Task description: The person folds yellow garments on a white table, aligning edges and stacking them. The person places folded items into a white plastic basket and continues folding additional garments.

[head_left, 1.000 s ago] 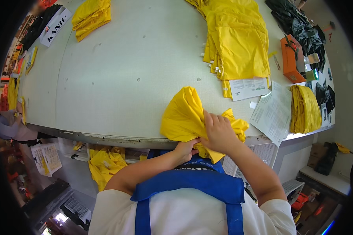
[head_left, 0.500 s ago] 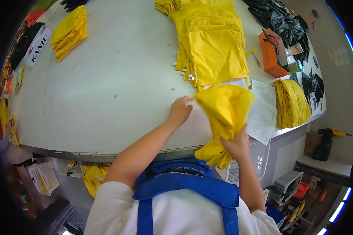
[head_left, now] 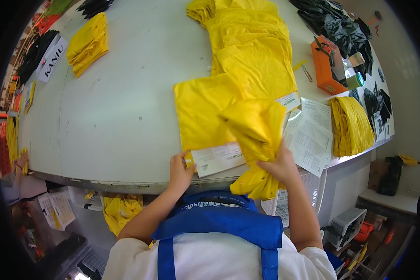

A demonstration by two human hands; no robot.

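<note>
1. At the far left edge, another person's hand (head_left: 21, 161) is beside yellow cloth; it is too small to tell its grip.
2. A white box with bold black lettering (head_left: 52, 59) stands on the pale, smooth tabletop (head_left: 121, 140), and to its right lies a folded yellow stack of shiny fabric (head_left: 87, 44).
3. The person's left hand (head_left: 180, 172) is at the near table edge, fingers curled at the lower left corner of a flat, squarish yellow fabric piece (head_left: 203, 114); whether they pinch it, I cannot tell.
4. A white printed sheet (head_left: 218, 159) sticks out from under that piece's near edge.
5. Beyond lies a long, overlapping row of folded yellow fabric (head_left: 254, 58).
6. The person's right hand (head_left: 282, 169) grasps a gathered, crumpled yellow fabric bundle (head_left: 257, 135), which overlaps the flat piece in view.
7. Further right come loose white papers (head_left: 309, 144), an open orange box (head_left: 326, 67) and a neatly folded yellow pile (head_left: 352, 126).
</note>
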